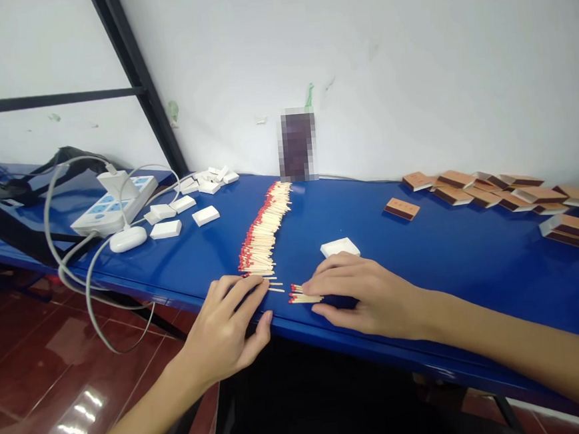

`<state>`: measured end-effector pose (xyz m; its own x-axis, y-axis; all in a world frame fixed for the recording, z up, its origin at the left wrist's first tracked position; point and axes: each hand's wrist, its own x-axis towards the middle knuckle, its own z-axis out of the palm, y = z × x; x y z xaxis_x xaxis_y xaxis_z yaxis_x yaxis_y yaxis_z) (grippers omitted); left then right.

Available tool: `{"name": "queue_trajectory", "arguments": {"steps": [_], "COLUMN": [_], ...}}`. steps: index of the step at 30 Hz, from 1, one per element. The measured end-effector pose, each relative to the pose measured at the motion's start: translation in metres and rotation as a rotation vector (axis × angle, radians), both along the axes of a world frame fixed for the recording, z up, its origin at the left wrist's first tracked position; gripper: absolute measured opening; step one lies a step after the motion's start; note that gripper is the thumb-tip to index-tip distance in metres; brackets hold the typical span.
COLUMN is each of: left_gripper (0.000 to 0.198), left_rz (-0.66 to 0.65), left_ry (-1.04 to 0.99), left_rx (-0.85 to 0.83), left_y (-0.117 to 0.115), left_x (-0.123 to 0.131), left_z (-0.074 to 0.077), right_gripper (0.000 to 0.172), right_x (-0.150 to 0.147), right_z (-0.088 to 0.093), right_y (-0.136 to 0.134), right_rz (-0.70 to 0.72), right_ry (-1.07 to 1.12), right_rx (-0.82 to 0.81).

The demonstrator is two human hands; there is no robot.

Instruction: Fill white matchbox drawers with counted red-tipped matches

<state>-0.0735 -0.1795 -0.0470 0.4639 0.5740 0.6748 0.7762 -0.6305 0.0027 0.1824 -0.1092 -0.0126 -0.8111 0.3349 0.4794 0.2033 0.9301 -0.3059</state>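
Observation:
A long row of red-headed matches [261,236] runs from the wall towards the near edge of the blue table, heads to the left. My left hand [235,321] is at the row's near end, fingertips resting on the last matches, thumb held apart. Just right of it, my right hand [360,295] has its thumb and fingertips around a small bunch of matches [300,298] lying on the table. Behind the right hand lies a white matchbox tray [341,247], partly covered by the fingers.
Orange-and-brown matchbox sleeves [498,190] are heaped at the right, one sleeve [402,209] apart. Several white trays [205,215] lie at the left. Beside them are a power strip [113,207], a white charging case [127,239] and loose cables hanging over the table edge.

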Motion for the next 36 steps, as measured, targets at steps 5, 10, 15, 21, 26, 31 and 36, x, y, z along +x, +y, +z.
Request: {"name": "queue_trajectory", "arguments": {"steps": [5, 10, 15, 21, 26, 31, 36], "left_gripper": [0.034, 0.034, 0.034, 0.030, 0.033, 0.036, 0.038], "left_rz": [-0.004, -0.062, -0.060, -0.077, -0.094, -0.078, -0.025], "left_ry": [0.010, 0.002, -0.004, 0.034, 0.132, 0.187, 0.055], "left_rx": [-0.034, -0.040, -0.053, -0.099, -0.131, -0.146, -0.114], "left_y": [-0.002, -0.002, -0.003, 0.002, 0.008, 0.010, 0.010], "left_x": [0.004, 0.007, 0.012, 0.030, 0.047, 0.053, 0.048], "left_z": [0.003, 0.003, 0.005, 0.015, 0.024, 0.024, 0.020], "right_gripper": [0.016, 0.016, 0.016, 0.017, 0.015, 0.014, 0.013], "right_x": [-0.010, 0.004, 0.022, 0.022, 0.017, 0.011, 0.007], "right_z": [-0.004, -0.008, -0.004, -0.006, -0.009, -0.010, -0.008], "right_y": [0.000, -0.004, -0.010, -0.009, -0.010, -0.009, -0.006], "right_rz": [0.001, 0.032, 0.082, 0.080, 0.056, -0.063, -0.074], "right_ry": [0.061, 0.079, 0.035, 0.075, 0.085, 0.124, 0.141], "right_rx": [-0.079, -0.056, -0.029, 0.007, 0.052, 0.007, 0.006]}}
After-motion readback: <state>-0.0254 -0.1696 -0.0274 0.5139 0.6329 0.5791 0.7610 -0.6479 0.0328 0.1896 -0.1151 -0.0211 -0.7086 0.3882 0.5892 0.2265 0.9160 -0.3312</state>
